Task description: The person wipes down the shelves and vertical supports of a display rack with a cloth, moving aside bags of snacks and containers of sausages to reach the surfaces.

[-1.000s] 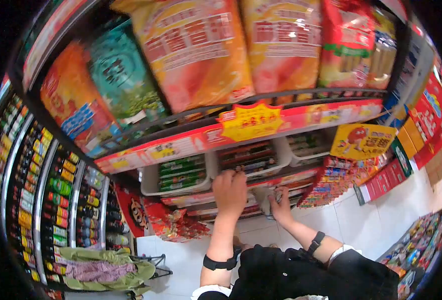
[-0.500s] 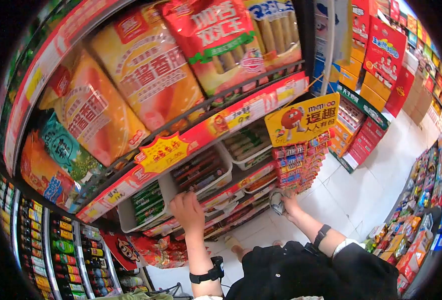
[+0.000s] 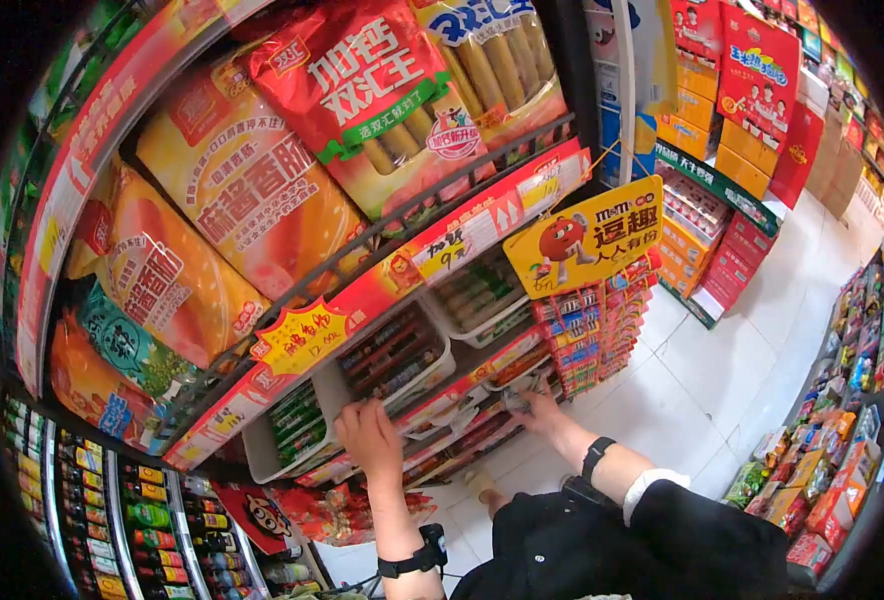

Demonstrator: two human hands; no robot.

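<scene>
My left hand (image 3: 369, 440) is at the front of a white bin (image 3: 432, 377), its fingers curled over the rim. Dark-wrapped sausages (image 3: 392, 352) lie in that bin. To its left, another white bin (image 3: 260, 455) holds sausages in green wrappers (image 3: 300, 420). My right hand (image 3: 542, 412) is closed on a crumpled greyish cloth (image 3: 524, 398), against the lower shelf front. Right above and beside it hang small candy packs (image 3: 582, 335) under a yellow sign (image 3: 587, 237). My right fingertips are partly hidden.
Large sausage bags (image 3: 252, 180) fill the shelf above, behind a black wire guard. A red price strip (image 3: 442, 250) runs along it. Bottles (image 3: 147, 515) stand at lower left. Stacked boxes (image 3: 752, 100) rise at upper right, and packaged goods (image 3: 832, 460) line the right side.
My right hand has moved left with the cloth, from beside the candy packs to the lower shelf front. My left hand stays at the bin's rim. The view has shifted slightly.
</scene>
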